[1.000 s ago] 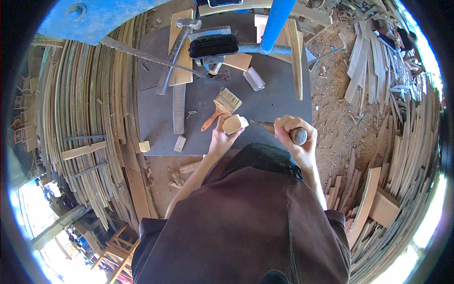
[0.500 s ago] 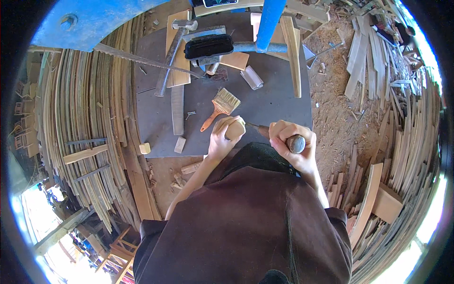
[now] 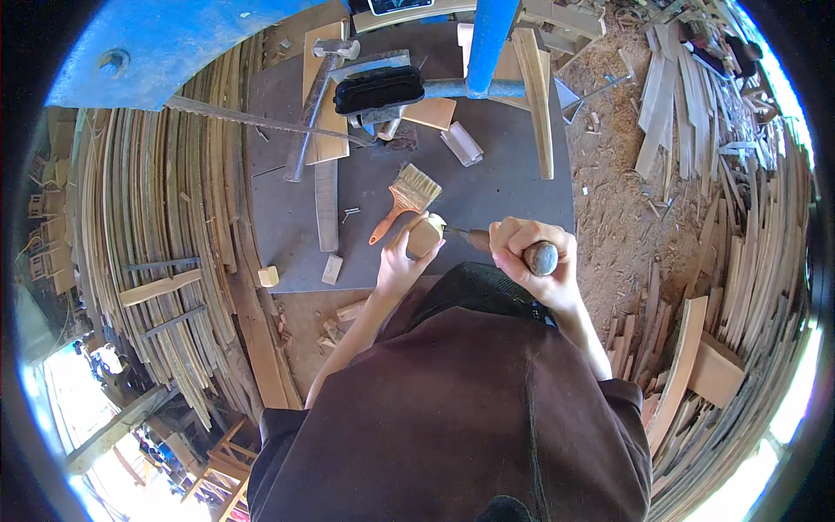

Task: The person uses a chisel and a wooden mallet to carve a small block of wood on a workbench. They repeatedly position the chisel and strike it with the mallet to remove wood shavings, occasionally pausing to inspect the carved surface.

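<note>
One pale wooden block [image 3: 424,237] in the left hand [image 3: 402,260], a narrow blade close beside it.
Left fingers and thumb are closed round the block, near the front edge of the dark table [image 3: 496,198]; the right hand [image 3: 532,250] is wrapped round the handle of a bladed tool [image 3: 477,239], its tip pointing at the block's right side, touching or just short, too small to tell. The block's corners look cut back, so it seems partly shaped; how much wood is left to take off cannot be told. Just beyond it lies a paintbrush [image 3: 408,197], with loose metal fasteners [image 3: 350,213] and a small offcut [image 3: 332,269] to the left; farther off are a hammer [image 3: 312,113] and a blue post [image 3: 485,48].
</note>
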Available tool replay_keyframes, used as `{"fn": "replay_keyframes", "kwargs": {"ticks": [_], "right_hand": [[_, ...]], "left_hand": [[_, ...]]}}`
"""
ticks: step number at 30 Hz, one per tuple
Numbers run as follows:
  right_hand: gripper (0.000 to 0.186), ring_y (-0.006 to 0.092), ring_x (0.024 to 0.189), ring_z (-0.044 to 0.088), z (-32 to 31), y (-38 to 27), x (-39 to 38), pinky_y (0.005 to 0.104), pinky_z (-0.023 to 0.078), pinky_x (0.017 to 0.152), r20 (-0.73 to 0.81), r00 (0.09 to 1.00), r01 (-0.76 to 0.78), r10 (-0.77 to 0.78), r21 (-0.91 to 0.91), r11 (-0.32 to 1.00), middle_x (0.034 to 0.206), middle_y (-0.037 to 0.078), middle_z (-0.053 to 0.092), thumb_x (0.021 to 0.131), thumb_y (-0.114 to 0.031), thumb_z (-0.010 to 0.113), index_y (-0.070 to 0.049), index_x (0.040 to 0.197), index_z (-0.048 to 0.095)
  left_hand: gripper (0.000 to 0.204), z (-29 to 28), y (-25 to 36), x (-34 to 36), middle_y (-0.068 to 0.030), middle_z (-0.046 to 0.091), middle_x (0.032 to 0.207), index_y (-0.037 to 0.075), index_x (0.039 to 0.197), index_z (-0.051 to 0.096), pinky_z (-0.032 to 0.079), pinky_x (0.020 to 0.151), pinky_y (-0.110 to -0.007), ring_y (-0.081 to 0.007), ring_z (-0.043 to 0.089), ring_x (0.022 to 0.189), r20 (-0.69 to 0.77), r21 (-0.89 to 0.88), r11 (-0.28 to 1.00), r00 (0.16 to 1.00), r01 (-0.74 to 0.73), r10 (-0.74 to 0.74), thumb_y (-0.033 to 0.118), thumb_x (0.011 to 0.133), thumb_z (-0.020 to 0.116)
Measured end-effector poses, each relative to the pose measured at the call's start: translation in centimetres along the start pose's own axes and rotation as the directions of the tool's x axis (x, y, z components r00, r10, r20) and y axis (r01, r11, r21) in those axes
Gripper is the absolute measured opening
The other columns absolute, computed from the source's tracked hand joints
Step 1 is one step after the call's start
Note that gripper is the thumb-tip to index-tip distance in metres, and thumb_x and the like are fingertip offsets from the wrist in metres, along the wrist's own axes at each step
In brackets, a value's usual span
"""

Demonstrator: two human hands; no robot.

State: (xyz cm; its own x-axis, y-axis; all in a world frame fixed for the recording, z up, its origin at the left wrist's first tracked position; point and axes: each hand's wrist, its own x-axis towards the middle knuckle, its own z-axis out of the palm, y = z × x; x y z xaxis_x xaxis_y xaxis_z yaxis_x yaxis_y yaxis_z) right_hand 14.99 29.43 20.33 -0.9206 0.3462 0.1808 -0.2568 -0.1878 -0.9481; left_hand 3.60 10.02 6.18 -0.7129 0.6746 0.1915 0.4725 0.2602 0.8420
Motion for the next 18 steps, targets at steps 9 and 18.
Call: {"fn": "replay_keyframes", "kwargs": {"ticks": [9, 18], "right_hand": [[0.018, 0.0109, 0.07, 0.052, -0.4, 1.6, -0.1, 0.0276, 0.043, 0.066, -0.056, 0.997, -0.053, 0.053, -0.015, 0.998, 0.073, 0.003, 0.057, 0.083, 0.008, 0.064, -0.002, 0.075, 0.051], [0.017, 0.0083, 0.069, 0.051, -0.7, 4.4, 0.6, 0.0249, 0.042, 0.063, -0.063, 0.99, -0.13, 0.125, -0.095, 0.987, 0.072, 0.001, 0.057, 0.083, 0.005, 0.066, -0.003, 0.075, 0.053]], "left_hand": [[0.046, -0.5, 0.3, 0.0, -0.0198, 0.065, 0.115, -0.005, 0.116, 0.057, 0.052, 0.089, -0.037, -0.0292, 0.066, 0.105, 0.014, -0.023, 1.0, 1.0, 0.001, -0.001, 0.012, 0.078, 0.078], [0.051, -0.6, 0.1, -0.1, -0.0183, 0.065, 0.117, -0.001, 0.121, 0.056, 0.054, 0.087, -0.035, -0.0285, 0.067, 0.104, 0.025, -0.038, 0.999, 1.0, 0.012, -0.011, 0.012, 0.078, 0.078]]}}
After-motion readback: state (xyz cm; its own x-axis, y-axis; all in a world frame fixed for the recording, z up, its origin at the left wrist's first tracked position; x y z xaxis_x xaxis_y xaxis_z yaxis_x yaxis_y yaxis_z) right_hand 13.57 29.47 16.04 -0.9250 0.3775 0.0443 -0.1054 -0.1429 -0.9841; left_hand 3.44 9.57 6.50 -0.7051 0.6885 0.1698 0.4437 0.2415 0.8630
